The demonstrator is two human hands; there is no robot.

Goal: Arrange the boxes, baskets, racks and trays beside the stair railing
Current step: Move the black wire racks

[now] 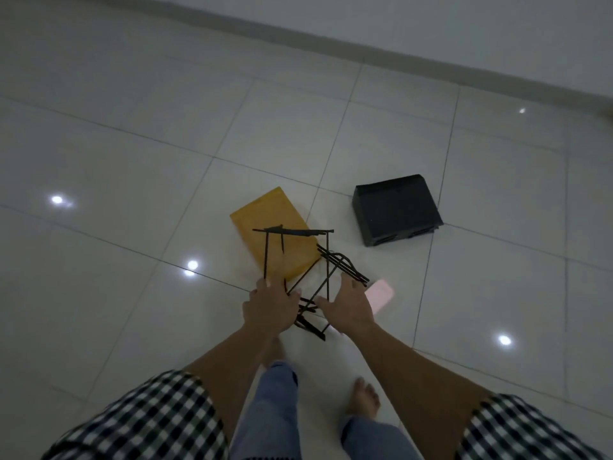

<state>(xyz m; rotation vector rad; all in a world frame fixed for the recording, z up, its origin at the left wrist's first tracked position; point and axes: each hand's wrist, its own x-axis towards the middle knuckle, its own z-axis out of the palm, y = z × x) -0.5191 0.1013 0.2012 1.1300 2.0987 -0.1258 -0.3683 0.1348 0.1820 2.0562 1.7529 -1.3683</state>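
Observation:
A black wire rack [300, 260] stands tilted on the tiled floor in the middle of the head view. My left hand [270, 305] grips its near left bars. My right hand [350, 303] hovers beside the rack's right side with fingers spread, holding nothing. A flat yellow box [265, 214] lies behind and partly under the rack. A black tray or basket [396, 209] lies upside down on the floor to the right. A pale pink flat object [381, 293] lies just past my right hand, partly hidden by it.
Glossy white floor tiles [132, 161] stretch all around, with ceiling lights reflected in them. A white wall with a grey skirting [398, 54] runs across the back. My bare feet [365, 398] stand just below the rack.

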